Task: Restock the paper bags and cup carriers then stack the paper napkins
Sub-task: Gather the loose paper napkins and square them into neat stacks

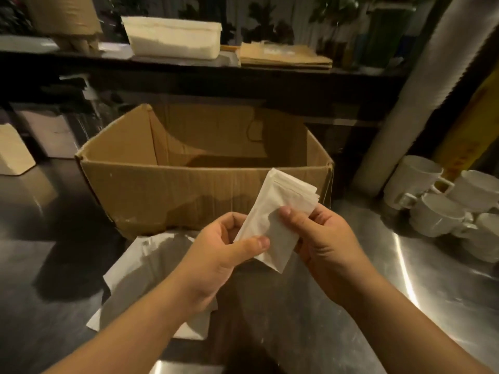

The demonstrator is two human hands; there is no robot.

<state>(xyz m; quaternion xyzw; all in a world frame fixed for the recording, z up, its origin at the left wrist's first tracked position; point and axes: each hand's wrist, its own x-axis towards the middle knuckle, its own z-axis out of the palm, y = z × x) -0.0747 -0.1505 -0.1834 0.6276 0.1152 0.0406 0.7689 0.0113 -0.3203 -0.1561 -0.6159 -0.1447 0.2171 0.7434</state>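
A small stack of white paper napkins [280, 211] is held in the air in front of an open cardboard box [167, 190]. My left hand [218, 255] pinches its lower left corner with thumb on top. My right hand [324, 238] grips its right side, thumb pressed on the front. More white napkins [140, 265] lie loose on the steel counter under my left forearm. On the back shelf lie flat brown paper bags [286, 56] and, at the far left, brown cup carriers [67, 20].
A white plastic tub [172, 36] stands on the shelf. White ceramic cups [442, 201] are piled at the right beside a tall sleeve of paper cups [421, 87]. A pale container [13, 152] stands at the left edge.
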